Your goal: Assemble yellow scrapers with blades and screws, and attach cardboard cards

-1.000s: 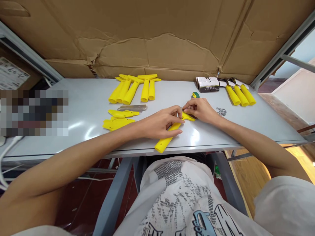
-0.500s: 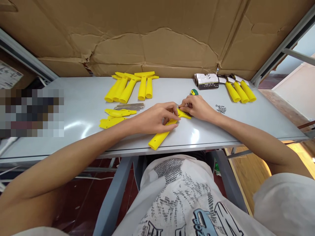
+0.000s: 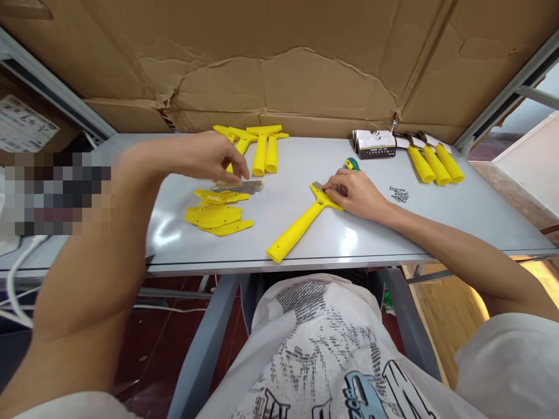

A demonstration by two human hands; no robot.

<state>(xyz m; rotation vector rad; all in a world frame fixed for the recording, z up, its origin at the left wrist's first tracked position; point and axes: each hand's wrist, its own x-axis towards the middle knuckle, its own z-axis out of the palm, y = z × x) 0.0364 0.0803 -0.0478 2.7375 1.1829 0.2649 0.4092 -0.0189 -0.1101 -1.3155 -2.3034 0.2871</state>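
Note:
A yellow scraper handle (image 3: 294, 231) lies slanted on the table, its wide head pointing away from me. A grey metal blade (image 3: 318, 185) shows on that head. My right hand (image 3: 356, 191) is closed at the head, thumb and fingertips pinched at the blade and partly hiding it. Over a small stack of metal blades (image 3: 244, 187) hovers my left hand (image 3: 213, 157), its fingers loosely bent and apart, with nothing visible in them. Yellow cover plates (image 3: 213, 215) lie in a loose pile just nearer to me than the stack.
Several yellow scraper handles (image 3: 259, 154) lie at the back. A green and yellow round tool (image 3: 351, 164) rests beyond my right hand. Small screws (image 3: 399, 194) are heaped to its right. Black and white packages (image 3: 374, 144) and packaged scrapers (image 3: 430, 162) stand back right. Cardboard (image 3: 279, 81) walls the rear.
My left hand has let go of the scraper handle and moved left and away from me to the blade stack. My right hand has stayed at the scraper's head.

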